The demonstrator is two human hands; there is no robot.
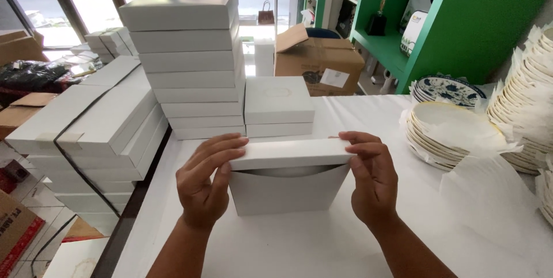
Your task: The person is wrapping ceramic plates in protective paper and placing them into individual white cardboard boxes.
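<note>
While gripped edgewise, white box (286, 181) mid-table (322, 243).

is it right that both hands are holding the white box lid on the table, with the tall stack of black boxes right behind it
Not quite. In the head view the tall stack of boxes behind is white, not black. The rest holds: the left hand and right hand both grip the lid of the white box on the table.
</note>
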